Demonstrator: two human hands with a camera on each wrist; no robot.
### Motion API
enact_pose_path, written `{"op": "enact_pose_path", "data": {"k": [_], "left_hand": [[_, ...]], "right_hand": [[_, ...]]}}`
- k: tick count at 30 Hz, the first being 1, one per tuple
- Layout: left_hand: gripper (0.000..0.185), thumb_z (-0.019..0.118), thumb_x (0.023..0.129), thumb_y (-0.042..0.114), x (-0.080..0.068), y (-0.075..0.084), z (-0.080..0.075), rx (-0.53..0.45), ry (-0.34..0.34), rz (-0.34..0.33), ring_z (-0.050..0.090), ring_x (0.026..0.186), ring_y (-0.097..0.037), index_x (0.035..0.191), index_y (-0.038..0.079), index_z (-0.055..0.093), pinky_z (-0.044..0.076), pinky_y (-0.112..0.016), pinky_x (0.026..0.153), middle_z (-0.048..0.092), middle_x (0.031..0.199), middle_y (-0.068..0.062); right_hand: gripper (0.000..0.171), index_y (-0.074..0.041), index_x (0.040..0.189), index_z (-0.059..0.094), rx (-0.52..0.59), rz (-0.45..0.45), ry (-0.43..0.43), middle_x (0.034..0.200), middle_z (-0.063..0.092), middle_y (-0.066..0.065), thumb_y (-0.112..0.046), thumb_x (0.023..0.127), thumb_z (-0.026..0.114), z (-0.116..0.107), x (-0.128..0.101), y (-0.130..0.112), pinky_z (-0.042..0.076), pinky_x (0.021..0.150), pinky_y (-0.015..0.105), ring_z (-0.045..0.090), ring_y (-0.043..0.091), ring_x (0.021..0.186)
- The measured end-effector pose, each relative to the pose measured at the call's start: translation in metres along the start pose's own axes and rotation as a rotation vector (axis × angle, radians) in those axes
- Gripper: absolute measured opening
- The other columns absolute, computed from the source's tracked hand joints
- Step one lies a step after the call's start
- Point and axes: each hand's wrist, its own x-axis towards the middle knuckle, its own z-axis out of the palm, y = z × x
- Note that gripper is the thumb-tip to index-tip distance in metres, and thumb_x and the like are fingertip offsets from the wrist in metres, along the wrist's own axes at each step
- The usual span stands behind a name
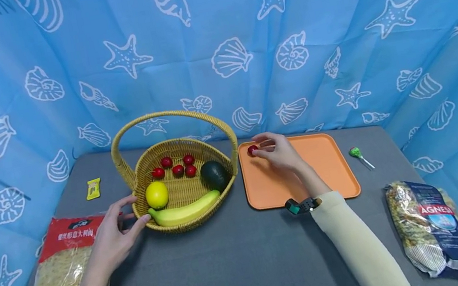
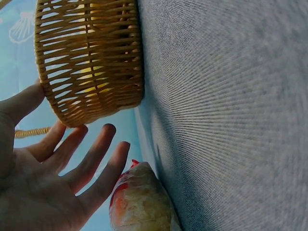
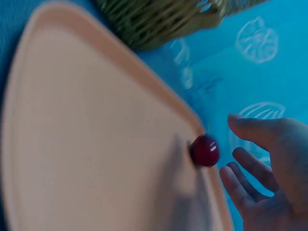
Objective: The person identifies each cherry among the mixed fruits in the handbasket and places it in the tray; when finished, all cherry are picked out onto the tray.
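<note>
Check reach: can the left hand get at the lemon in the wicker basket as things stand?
Probably yes. The left hand is open at the near left rim of the wicker basket, and the lemon lies just inside that rim, uncovered. The handle arches high overhead, and only the banana lies close beside it.

Left hand (image 2: 43,183) spread beside wicker basket (image 2: 91,57), touching it.

A small, glossy red cherry tomato (image 1: 252,149) lies in the far left corner of the flat orange tray (image 1: 329,166), close against its raised rim.

The woven basket (image 1: 206,116) stands just beside the tray.
</note>
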Motion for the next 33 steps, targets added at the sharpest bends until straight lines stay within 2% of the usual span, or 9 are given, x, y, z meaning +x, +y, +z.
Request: {"op": "enact_pose_path", "data": {"k": [3,6,10,14,19,22,26,33], "left_hand": [[0.072,0.073,0.105,0.042,0.0,0.0,0.0,0.0,-0.001,-0.007,0.061,0.136,-0.048,0.162,0.011,0.043,0.055,-0.067,0.109,0.044,0.166,-0.026],[0.071,0.073,0.105,0.041,0.0,0.001,0.0,-0.005,0.0,-0.008,0.061,0.136,-0.048,0.162,0.011,0.043,0.054,-0.067,0.109,0.043,0.166,-0.026],[0.071,0.073,0.105,0.04,0.001,0.002,0.0,-0.009,-0.002,-0.011,0.061,0.137,-0.048,0.162,0.012,0.043,0.053,-0.068,0.111,0.043,0.167,-0.026],[0.072,0.073,0.105,0.042,0.001,0.002,0.0,-0.016,-0.007,-0.019,0.06,0.137,-0.049,0.163,0.013,0.043,0.05,-0.071,0.114,0.042,0.168,-0.026],[0.071,0.073,0.105,0.041,0.001,0.001,0.0,-0.021,-0.006,-0.019,0.06,0.137,-0.049,0.163,0.012,0.043,0.046,-0.073,0.116,0.041,0.168,-0.027],[0.071,0.073,0.105,0.041,0.0,0.001,0.0,-0.023,-0.006,-0.019,0.06,0.137,-0.05,0.163,0.012,0.043,0.046,-0.073,0.116,0.041,0.169,-0.027],[0.071,0.073,0.105,0.041,0.0,0.001,0.0,-0.023,-0.005,-0.019,0.06,0.137,-0.05,0.163,0.013,0.043,0.045,-0.074,0.116,0.041,0.169,-0.027],[0.071,0.073,0.105,0.041,-0.001,0.0,0.0,-0.024,-0.002,-0.017,0.061,0.136,-0.05,0.162,0.013,0.043,0.046,-0.074,0.114,0.041,0.168,-0.028]], "right_hand": [[0.042,-0.001,0.142,0.065,0.039,-0.043,0.045,0.143,0.067,0.024,-0.015,0.103,0.075,-0.002,-0.012,-0.011,0.057,0.114,0.056,0.066,0.046,0.134],[0.038,0.0,0.138,0.067,0.1,-0.123,0.078,0.14,0.068,0.025,-0.011,0.103,0.075,-0.003,-0.027,-0.027,0.061,0.11,0.046,0.066,0.045,0.13],[0.032,0.0,0.132,0.07,0.186,-0.242,0.097,0.129,0.071,0.026,-0.004,0.101,0.075,0.001,-0.05,-0.056,0.064,0.099,0.029,0.072,0.029,0.118],[0.03,0.001,0.128,0.07,0.234,-0.335,0.067,0.123,0.073,0.025,0.002,0.099,0.075,0.009,-0.068,-0.084,0.064,0.094,0.024,0.074,0.01,0.109],[0.027,0.004,0.126,0.071,0.268,-0.399,-0.027,0.121,0.073,0.024,0.005,0.098,0.073,0.027,-0.075,-0.111,0.065,0.095,0.026,0.074,0.008,0.106],[0.026,0.005,0.125,0.07,0.281,-0.411,-0.085,0.121,0.073,0.027,0.005,0.099,0.072,0.041,-0.072,-0.123,0.065,0.094,0.027,0.074,0.009,0.105],[0.025,0.003,0.125,0.071,0.282,-0.38,-0.151,0.123,0.074,0.026,0.001,0.1,0.073,0.063,-0.061,-0.133,0.064,0.093,0.025,0.073,0.012,0.103],[0.025,0.002,0.125,0.071,0.249,-0.281,-0.21,0.124,0.075,0.021,-0.005,0.102,0.073,0.106,-0.031,-0.142,0.064,0.098,0.032,0.075,0.03,0.11]]}}
